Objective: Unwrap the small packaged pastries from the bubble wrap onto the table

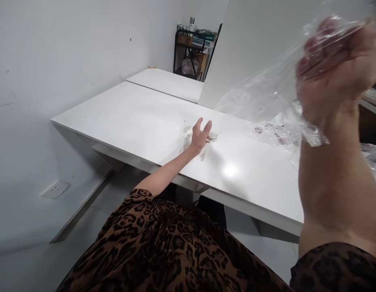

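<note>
My right hand [336, 69] is raised at the upper right, its fingers curled and closed on a clear plastic bag [263, 95]. The crinkled plastic stretches down and left from the fist and partly covers it. Lower down, small dark reddish pieces [279, 132] show in or behind clear plastic over the table. My left hand [201, 136] is low over the white table [114, 117], two fingers stretched up and apart. Beside its other fingers lies a small shiny object [212, 138], too small to name; whether they touch it is hidden. Greyish-beige patches [203, 155] surround this hand.
A large pale panel [251, 44] rises behind the table. Further back stands a dark shelf rack [190, 52] with boxes and a bag. More crumpled clear plastic [373, 156] lies at the right edge. A white wall [69, 52] with a socket [55, 189] borders the left side.
</note>
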A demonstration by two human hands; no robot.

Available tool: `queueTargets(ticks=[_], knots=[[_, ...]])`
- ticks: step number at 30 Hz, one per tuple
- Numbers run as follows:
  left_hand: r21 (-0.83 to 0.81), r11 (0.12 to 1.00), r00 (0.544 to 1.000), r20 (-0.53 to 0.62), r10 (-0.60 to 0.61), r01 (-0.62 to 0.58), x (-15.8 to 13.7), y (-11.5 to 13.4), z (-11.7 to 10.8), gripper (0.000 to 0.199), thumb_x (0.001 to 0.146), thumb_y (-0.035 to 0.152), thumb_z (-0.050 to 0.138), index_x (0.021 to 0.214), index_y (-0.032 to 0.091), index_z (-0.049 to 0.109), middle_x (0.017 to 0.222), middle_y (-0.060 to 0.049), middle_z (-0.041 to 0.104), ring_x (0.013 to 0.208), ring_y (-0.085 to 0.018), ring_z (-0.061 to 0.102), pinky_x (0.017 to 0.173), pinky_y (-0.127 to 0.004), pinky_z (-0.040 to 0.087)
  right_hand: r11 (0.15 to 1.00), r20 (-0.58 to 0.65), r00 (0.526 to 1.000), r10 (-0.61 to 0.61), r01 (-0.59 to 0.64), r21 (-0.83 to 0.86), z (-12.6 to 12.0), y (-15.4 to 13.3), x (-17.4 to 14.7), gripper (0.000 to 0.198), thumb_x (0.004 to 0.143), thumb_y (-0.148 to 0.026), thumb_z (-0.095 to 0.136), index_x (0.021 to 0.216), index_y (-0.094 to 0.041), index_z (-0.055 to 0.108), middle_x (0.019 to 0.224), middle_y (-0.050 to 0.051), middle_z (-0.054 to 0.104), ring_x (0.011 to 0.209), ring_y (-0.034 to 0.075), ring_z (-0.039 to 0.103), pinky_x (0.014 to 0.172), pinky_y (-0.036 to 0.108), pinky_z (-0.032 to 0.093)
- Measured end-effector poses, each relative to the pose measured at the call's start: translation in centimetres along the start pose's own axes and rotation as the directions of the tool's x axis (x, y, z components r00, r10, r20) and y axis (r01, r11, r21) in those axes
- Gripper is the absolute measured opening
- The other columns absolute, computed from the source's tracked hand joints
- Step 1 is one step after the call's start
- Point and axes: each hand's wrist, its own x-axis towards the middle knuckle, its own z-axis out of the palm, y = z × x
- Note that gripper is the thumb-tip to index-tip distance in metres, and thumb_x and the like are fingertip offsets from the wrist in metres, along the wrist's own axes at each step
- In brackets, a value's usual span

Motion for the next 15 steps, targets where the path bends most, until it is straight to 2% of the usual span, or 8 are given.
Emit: queueTargets(ticks=[2,3,6,8,10,12,13,15], knots=[[-0.11,0.993,0.995,0.086,0.054,-0.044,-0.2,1.0,0.8,0.073,0.078,0.047,0.083,0.143,0.033,0.055,0.148,-0.01,0.053,0.095,-0.019,0.066,0.07,-0.024,0.054,0.989,0.034,0.998,0.053,-0.057,0.136,3.0,1.4,-2.0,0.066,0.11,-0.029,0.009,0.072,-0.022,0.063,0.092,-0.004,0.072,0.075,0.003,0.066,0.057,0.017,0.044],[-0.153,0.988,0.991,0.123,0.056,-0.036,-0.2,1.4,1.3,0.071,0.076,0.043,0.086,0.14,0.033,0.057,0.142,-0.01,0.057,0.098,-0.02,0.067,0.074,-0.026,0.055,0.985,0.056,0.996,0.069,-0.077,0.153,4.4,2.2,-3.0,0.062,0.111,-0.028,0.012,0.075,-0.021,0.062,0.09,-0.002,0.072,0.071,0.005,0.064,0.055,0.018,0.045],[-0.189,0.982,0.982,0.185,0.028,0.008,0.4,2.1,2.6,0.055,0.075,0.034,0.088,0.125,0.027,0.067,0.114,-0.006,0.069,0.095,-0.02,0.067,0.077,-0.029,0.055,0.98,0.15,0.983,0.103,-0.126,0.152,7.5,5.3,-5.2,0.036,0.109,-0.034,0.034,0.082,-0.02,0.054,0.091,0.002,0.072,0.071,0.011,0.066,0.055,0.023,0.051],[-0.176,0.983,0.984,0.158,0.078,-0.05,1.4,2.3,2.4,0.037,0.076,0.033,0.086,0.108,0.023,0.071,0.093,-0.003,0.068,0.088,-0.017,0.066,0.075,-0.027,0.054,0.986,0.188,0.977,0.099,-0.122,0.113,7.7,8.0,-5.7,0.026,0.104,-0.043,0.047,0.089,-0.022,0.051,0.094,0.002,0.073,0.076,0.014,0.068,0.058,0.025,0.054],[-0.178,0.967,0.981,0.025,0.19,-0.182,2.7,2.8,1.0,0.023,0.079,0.034,0.083,0.093,0.021,0.07,0.08,0.001,0.063,0.082,-0.014,0.063,0.072,-0.024,0.052,0.997,0.146,0.987,0.07,-0.071,-0.002,6.7,11.5,-5.6,0.033,0.101,-0.056,0.049,0.101,-0.023,0.053,0.105,0.002,0.072,0.087,0.015,0.069,0.068,0.029,0.058],[-0.182,0.928,0.936,-0.206,0.287,-0.324,4.0,3.7,-1.3,0.022,0.083,0.038,0.078,0.087,0.02,0.065,0.075,0.002,0.059,0.079,-0.011,0.062,0.07,-0.022,0.051,0.975,0.08,0.995,0.055,-0.036,-0.218,5.1,15.8,-5.7,0.048,0.099,-0.068,0.04,0.115,-0.026,0.055,0.118,0.005,0.069,0.101,0.018,0.067,0.082,0.036,0.059],[-0.177,0.908,0.894,-0.324,0.31,-0.379,4.6,4.2,-2.7,0.024,0.085,0.041,0.076,0.087,0.021,0.063,0.076,0.003,0.059,0.078,-0.011,0.061,0.07,-0.021,0.05,0.932,0.079,0.994,0.073,-0.04,-0.36,4.3,18.1,-6.0,0.055,0.098,-0.072,0.037,0.12,-0.025,0.057,0.122,0.007,0.067,0.106,0.021,0.066,0.088,0.04,0.058],[-0.158,0.875,0.804,-0.493,0.332,-0.458,5.4,5.1,-5.2,0.03,0.086,0.048,0.073,0.089,0.021,0.061,0.078,0.003,0.059,0.079,-0.011,0.061,0.071,-0.021,0.05,0.752,0.181,0.964,0.194,-0.027,-0.658,3.2,22.2,-7.1,0.063,0.096,-0.073,0.039,0.129,-0.023,0.059,0.134,0.013,0.063,0.122,0.028,0.059,0.103,0.05,0.05]])
